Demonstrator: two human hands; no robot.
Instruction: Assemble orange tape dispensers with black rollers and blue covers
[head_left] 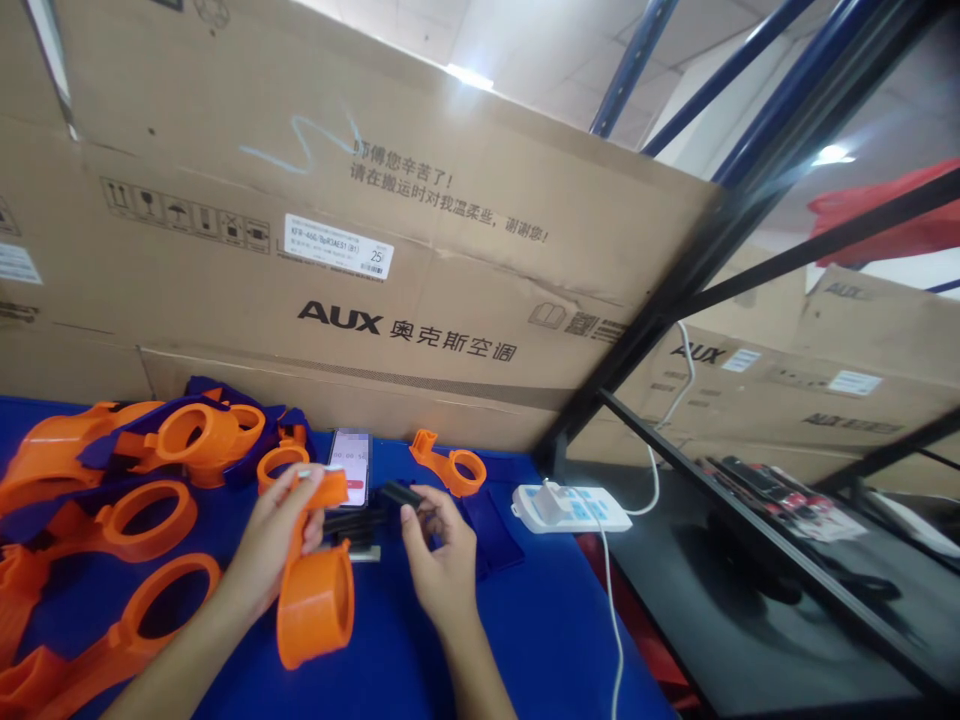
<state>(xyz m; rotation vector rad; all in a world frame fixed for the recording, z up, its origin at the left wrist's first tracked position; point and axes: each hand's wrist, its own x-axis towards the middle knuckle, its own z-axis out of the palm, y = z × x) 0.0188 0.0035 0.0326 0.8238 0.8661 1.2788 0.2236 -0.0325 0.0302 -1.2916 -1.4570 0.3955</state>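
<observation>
My left hand (270,535) is closed around the handle end of an orange plastic tape dispenser (309,615), whose wide ring hangs below the fingers. Between the thumb and fingers of my right hand (448,560) is a small flat black piece (400,493), apart from the dispenser. Several dark strips (351,524) lie on the blue tabletop (405,650) between my hands, partly hidden. Just behind them a phone (352,452) shows a timer. Another orange dispenser (457,470) lies beyond my right hand.
Several more orange dispensers (154,520) crowd the left side, some among dark blue pieces. A large cardboard box (450,270) walls off the back. At right are a white power strip (585,508) with cables, a black rack frame (645,310) and a dark table (697,610).
</observation>
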